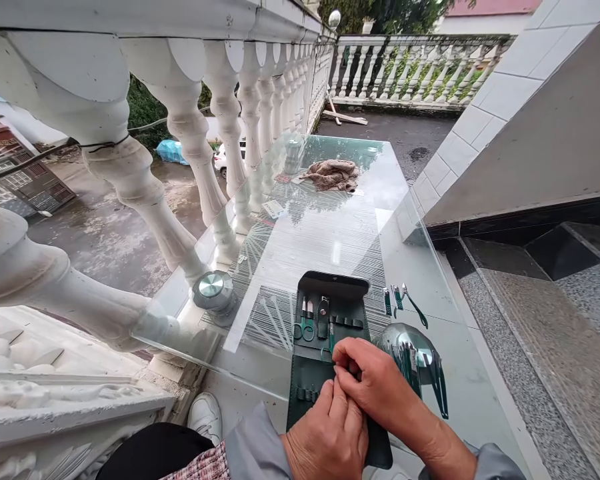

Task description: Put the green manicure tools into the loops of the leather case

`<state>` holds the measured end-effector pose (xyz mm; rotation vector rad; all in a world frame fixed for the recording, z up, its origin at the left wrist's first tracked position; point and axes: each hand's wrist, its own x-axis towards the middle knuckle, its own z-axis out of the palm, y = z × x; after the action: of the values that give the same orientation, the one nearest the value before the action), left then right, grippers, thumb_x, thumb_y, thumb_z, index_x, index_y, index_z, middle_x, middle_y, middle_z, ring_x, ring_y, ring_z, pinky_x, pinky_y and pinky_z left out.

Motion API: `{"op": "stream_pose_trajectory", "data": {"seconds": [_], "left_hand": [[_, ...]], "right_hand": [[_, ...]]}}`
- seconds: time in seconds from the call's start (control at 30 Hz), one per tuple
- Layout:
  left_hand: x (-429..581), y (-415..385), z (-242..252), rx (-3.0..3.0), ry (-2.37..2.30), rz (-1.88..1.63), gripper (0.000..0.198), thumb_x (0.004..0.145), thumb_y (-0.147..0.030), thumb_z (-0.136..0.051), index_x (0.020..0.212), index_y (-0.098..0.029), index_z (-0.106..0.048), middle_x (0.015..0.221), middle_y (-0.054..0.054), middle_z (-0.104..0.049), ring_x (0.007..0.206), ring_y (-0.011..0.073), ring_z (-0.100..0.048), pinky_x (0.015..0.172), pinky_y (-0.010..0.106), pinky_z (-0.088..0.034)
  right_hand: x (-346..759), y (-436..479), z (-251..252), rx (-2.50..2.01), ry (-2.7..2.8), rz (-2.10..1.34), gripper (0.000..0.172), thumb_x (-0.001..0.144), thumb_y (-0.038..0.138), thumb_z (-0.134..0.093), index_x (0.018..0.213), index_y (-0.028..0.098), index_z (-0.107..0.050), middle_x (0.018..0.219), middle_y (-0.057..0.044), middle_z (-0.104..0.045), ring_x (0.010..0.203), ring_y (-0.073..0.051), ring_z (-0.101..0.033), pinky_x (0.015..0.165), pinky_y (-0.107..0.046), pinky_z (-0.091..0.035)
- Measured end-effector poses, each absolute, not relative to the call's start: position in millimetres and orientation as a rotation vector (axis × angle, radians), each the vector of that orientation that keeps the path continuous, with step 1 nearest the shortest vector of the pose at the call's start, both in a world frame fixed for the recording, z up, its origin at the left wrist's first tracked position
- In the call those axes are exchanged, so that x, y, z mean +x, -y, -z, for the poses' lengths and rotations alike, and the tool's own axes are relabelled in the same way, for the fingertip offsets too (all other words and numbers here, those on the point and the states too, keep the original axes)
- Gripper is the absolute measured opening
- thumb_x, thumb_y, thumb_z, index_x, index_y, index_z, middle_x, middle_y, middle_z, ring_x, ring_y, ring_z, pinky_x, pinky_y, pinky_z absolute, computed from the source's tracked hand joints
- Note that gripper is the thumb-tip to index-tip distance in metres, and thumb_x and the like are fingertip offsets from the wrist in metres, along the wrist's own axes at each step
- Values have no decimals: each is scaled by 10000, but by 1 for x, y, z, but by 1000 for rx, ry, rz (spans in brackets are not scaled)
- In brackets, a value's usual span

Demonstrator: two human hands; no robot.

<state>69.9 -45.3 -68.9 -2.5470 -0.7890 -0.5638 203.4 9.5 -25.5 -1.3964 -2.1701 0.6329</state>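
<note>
A dark green manicure case (305, 370) lies unfolded on the glass table in front of me. Its upper part holds green-handled scissors (305, 327) and a large nail clipper (323, 317) in slots. Beside them stands a second pair of scissors (331, 333), with one green handle loop visible. My right hand (375, 377) is closed in a pinch at that handle, its fingertips covering part of it. My left hand (327, 433) lies over the lower flap, fingers drawn together and tips close to the right hand's; whatever they hold is hidden.
Small clippers (387, 301) and a cuticle nipper (415, 307) lie right of the case, with several green tools (420, 367) nearer me. A brown cloth (331, 175) rests toward the far end of the glass table (260, 370). A white balustrade (150, 207) runs along the left; steps (545, 320) rise at right.
</note>
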Motion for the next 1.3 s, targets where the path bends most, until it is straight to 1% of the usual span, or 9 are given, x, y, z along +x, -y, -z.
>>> {"op": "stream_pose_trajectory", "data": {"seconds": [0.17, 0.27, 0.37, 0.5, 0.57, 0.63, 0.8, 1.13, 1.3], "left_hand": [[70, 45, 68, -2533, 774, 584, 360, 858, -207, -411, 1117, -18, -573, 1094, 197, -620, 952, 297, -607, 897, 462, -395], [70, 46, 70, -2500, 837, 593, 344, 856, -190, -406, 1111, -38, -579, 1116, 169, -621, 995, 282, -596, 910, 425, -400], [70, 47, 72, -2465, 866, 532, 352, 865, -214, -400, 1130, -54, -568, 1165, 173, -600, 1058, 286, -573, 909, 409, -406], [70, 45, 72, -2447, 804, 495, 386, 867, -241, -371, 1146, -48, -555, 1207, 200, -569, 1053, 283, -578, 900, 408, -418], [70, 45, 72, -2438, 811, 517, 380, 858, -228, -373, 1133, -49, -565, 1188, 190, -584, 1047, 284, -581, 897, 404, -422], [70, 44, 72, -2441, 814, 527, 375, 854, -224, -372, 1122, -53, -573, 1168, 181, -598, 1045, 285, -581, 893, 404, -420], [69, 42, 71, -2440, 791, 544, 352, 850, -199, -378, 1094, -65, -593, 1124, 156, -622, 1033, 281, -585, 890, 402, -408], [68, 43, 70, -2454, 779, 498, 362, 860, -221, -393, 1132, -60, -568, 1178, 176, -587, 1065, 286, -562, 925, 424, -379], [68, 44, 65, -2457, 781, 493, 366, 872, -200, -358, 1125, -55, -580, 1147, 167, -603, 1055, 298, -570, 895, 417, -402]], "right_hand": [[213, -3, 3, -1353, 2011, -1134, 105, 706, 104, -486, 676, 205, -491, 620, 40, -511, 563, -95, -470, 526, -207, -409], [225, -2, -10, -1310, 1948, -1165, 91, 712, 124, -510, 658, 197, -499, 630, 28, -533, 584, -100, -494, 550, -211, -429], [245, -7, -14, -1343, 1933, -910, 104, 737, 148, -520, 649, 197, -494, 645, 18, -541, 597, -105, -500, 562, -218, -425], [272, -25, -1, -1441, 1909, -267, 98, 765, 148, -502, 685, 202, -522, 651, 18, -544, 593, -108, -489, 601, -239, -399], [278, -38, 12, -1427, 1960, -74, 140, 764, 118, -473, 658, 202, -510, 611, 21, -520, 579, -111, -465, 597, -245, -377], [280, -49, 25, -1398, 2024, -3, 167, 757, 88, -450, 642, 200, -497, 604, 17, -516, 588, -115, -456, 596, -244, -363], [280, -65, 44, -1405, 2163, 7, 189, 727, 42, -431, 638, 200, -484, 610, 12, -526, 616, -129, -451, 609, -250, -342], [290, -73, 49, -1570, 2128, 87, 171, 768, 80, -444, 669, 205, -507, 642, -2, -550, 657, -156, -479, 620, -268, -344], [282, -65, 40, -1500, 2044, 157, 102, 824, 148, -479, 804, 196, -566, 753, -28, -611, 727, -173, -519, 673, -286, -391]]}}
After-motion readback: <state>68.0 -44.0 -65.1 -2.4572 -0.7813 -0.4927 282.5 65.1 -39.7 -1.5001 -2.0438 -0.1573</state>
